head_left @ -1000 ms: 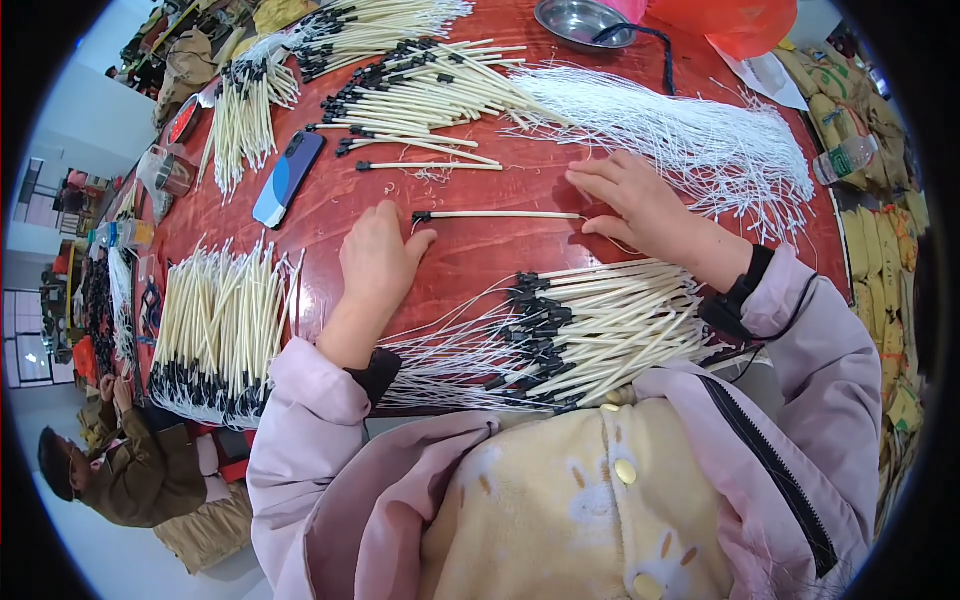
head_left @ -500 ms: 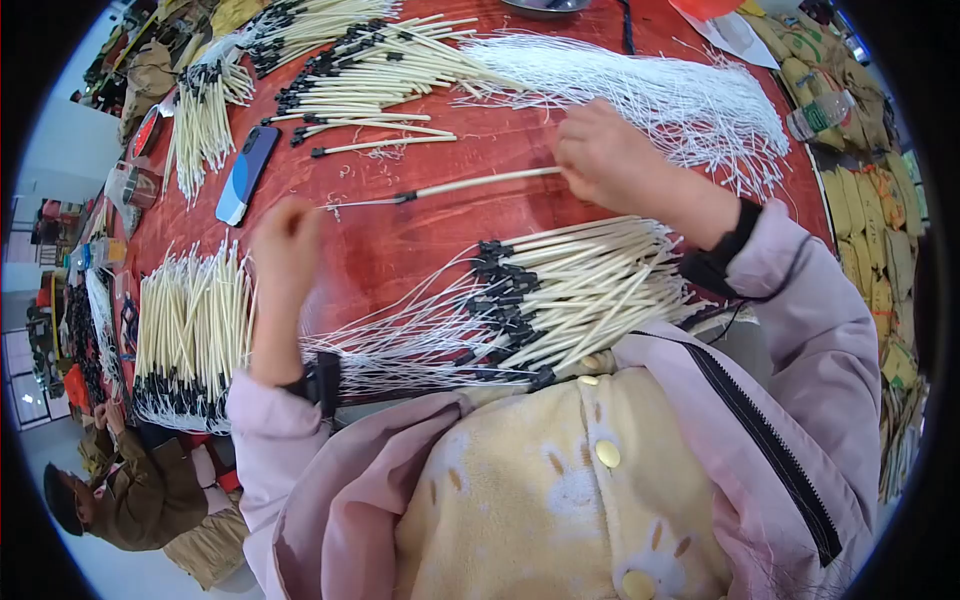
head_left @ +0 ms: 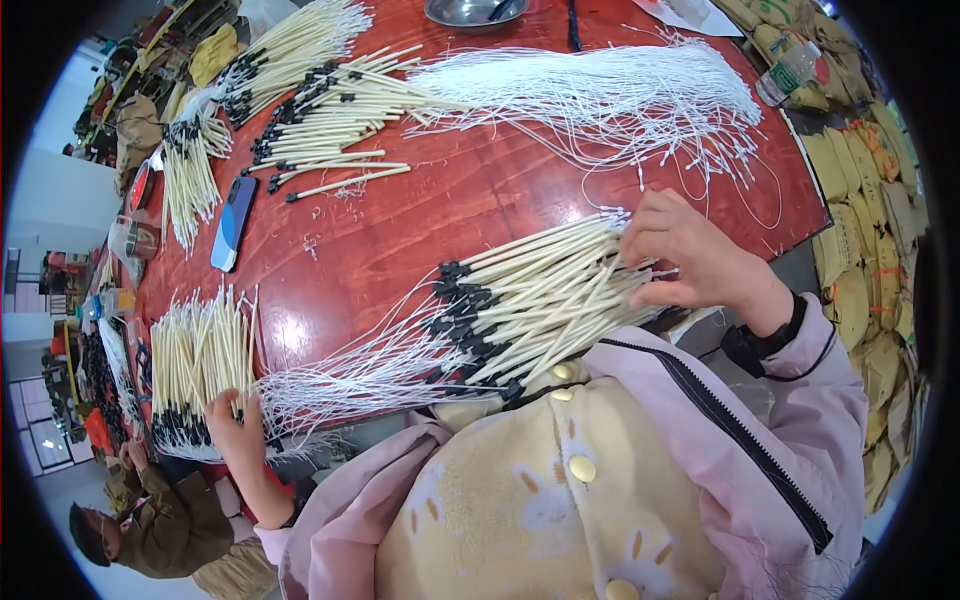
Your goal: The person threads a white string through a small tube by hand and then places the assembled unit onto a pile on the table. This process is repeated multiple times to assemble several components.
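— What lies nearest the person on the table (head_left: pixel 360 240)?
— A pile of sticks (head_left: pixel 540 290), in the middle; its cords (head_left: pixel 350 385) trail left, toward a second bundle of sticks (head_left: pixel 200 355); the right hand (head_left: pixel 685 250) is at the pile's right end, the left hand (head_left: pixel 240 435) by that bundle's near right corner.
— And behind?
— A spread of loose cords (head_left: pixel 590 95), toward the right; more sticks (head_left: pixel 330 120) left of it; a phone (head_left: pixel 233 222) left of a lone stick (head_left: pixel 350 181); a bowl (head_left: pixel 475 10) farther back.
— Beyond the table?
— Sacks (head_left: pixel 855 240) along the right; a co-worker (head_left: pixel 150 530) at the near left.
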### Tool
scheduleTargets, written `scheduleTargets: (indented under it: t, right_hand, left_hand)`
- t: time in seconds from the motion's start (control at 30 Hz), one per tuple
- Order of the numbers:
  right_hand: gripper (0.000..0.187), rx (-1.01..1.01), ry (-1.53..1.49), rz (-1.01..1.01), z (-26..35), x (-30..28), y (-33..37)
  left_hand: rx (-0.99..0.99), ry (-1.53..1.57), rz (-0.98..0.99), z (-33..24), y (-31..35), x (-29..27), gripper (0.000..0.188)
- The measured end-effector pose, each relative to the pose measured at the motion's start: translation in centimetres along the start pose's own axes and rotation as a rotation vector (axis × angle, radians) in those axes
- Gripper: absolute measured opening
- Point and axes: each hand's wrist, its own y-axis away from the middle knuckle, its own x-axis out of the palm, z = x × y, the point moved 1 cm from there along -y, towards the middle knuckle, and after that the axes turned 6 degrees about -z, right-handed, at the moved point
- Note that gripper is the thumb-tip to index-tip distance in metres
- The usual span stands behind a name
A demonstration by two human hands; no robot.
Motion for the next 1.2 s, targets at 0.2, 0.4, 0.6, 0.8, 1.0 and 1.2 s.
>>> scheduleTargets:
  t: [0.2,0.4,0.6,0.8,1.0,1.2]
  right_hand:
    - [0.044,0.137,0.114,-0.167,-3.7,2.1,-1.1]
    - [0.048,0.168,0.097,-0.231,-3.4,2.6,-4.9]
    - [0.051,0.243,0.127,-0.222,-4.5,3.2,-2.9]
    - [0.052,0.194,0.116,-0.261,-5.4,4.1,-4.3]
    - [0.052,0.160,0.156,-0.278,-4.4,4.4,-5.8]
    - [0.052,0.214,0.178,-0.305,-5.2,3.8,-3.8]
  left_hand:
    - [0.494,0.491,0.215,-26.6,-7.1,4.4,0.023]
    - [1.071,0.468,0.236,-41.8,-10.6,16.4,0.015]
    - [1.131,0.435,0.228,-45.3,-11.6,19.3,0.016]
    - [1.161,0.356,0.140,-44.4,-11.1,18.8,0.015]
    - [1.109,0.399,0.150,-45.3,-12.3,21.8,0.013]
    - [1.110,0.480,0.160,-44.7,-11.6,19.0,0.010]
